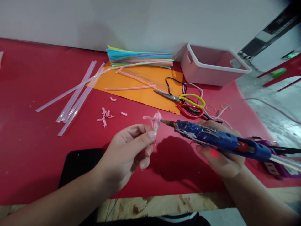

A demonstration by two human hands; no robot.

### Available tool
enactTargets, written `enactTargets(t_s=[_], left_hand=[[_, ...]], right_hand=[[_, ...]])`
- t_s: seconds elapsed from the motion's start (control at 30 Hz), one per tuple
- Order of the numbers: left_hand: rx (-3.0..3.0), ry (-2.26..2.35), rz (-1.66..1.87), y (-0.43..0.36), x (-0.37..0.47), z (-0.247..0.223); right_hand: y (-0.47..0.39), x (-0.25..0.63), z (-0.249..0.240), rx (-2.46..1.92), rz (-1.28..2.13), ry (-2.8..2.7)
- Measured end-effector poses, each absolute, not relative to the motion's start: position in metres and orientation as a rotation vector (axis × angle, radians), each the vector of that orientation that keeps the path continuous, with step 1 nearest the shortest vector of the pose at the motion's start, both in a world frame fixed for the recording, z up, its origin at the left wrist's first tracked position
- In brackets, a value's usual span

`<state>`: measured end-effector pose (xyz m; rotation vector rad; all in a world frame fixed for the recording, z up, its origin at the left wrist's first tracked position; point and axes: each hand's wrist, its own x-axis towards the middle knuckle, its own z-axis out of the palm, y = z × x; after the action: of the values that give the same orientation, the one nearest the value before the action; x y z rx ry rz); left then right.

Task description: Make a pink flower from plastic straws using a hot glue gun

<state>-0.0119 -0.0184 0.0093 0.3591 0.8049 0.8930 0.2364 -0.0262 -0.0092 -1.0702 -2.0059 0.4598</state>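
Between thumb and fingertips, my left hand pinches a small pink pipe-cleaner flower with a bit of green at its base. A blue glue gun is gripped in my right hand, with a glue stick protruding from its rear. The gun's nozzle points left, at or very close to the flower's right side; whether they touch is unclear. Short pink pieces lie on the red table cover to the left of the flower.
A black phone lies beside my left forearm. Behind are clear glue sticks, an orange sheet, bundled pipe cleaners, scissors and a pink bin. Cables and a purple power strip are at the right.
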Motion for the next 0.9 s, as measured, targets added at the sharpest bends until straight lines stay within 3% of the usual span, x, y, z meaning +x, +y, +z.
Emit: enactTargets(t_s=[0.5,0.9], left_hand=[[0.382,0.806,0.894,-0.020,-0.012,0.008],[0.340,0.809,0.913,-0.020,-0.011,0.010]], right_hand=[[-0.031,0.233,-0.003,-1.171,0.560,-1.942],[-0.033,0.228,-0.002,-1.137,0.379,-1.985]])
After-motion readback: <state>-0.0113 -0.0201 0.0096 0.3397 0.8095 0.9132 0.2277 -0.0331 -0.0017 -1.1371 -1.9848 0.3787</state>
